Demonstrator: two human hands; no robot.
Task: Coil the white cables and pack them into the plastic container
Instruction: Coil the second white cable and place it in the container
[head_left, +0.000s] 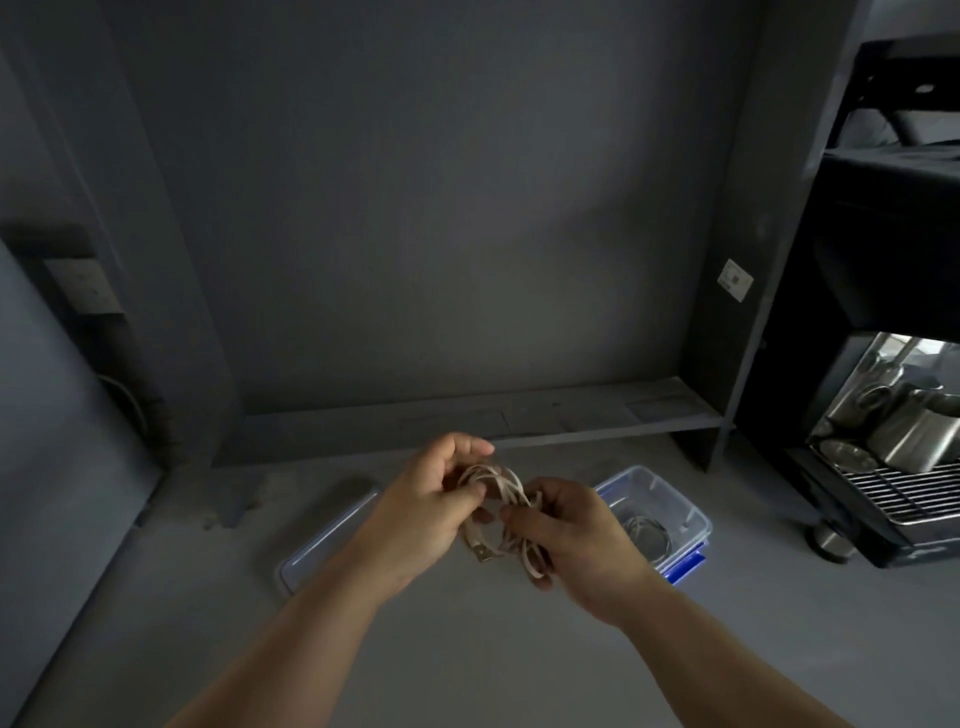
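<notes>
Both hands hold one white cable (500, 489) wound into loose loops above the grey counter. My left hand (431, 499) grips the loops from the left, fingers curled around them. My right hand (566, 535) pinches the bundle from the right, and a USB plug end (480, 552) hangs below between the hands. The clear plastic container (680, 506) with blue clips stands open just right of my right hand, with a coiled cable (647, 532) lying inside it.
The container's clear lid (322, 545) lies flat on the counter left of my left forearm. A black coffee machine (883, 415) with steel jugs stands at the right. A low grey shelf (467, 421) runs along the back wall.
</notes>
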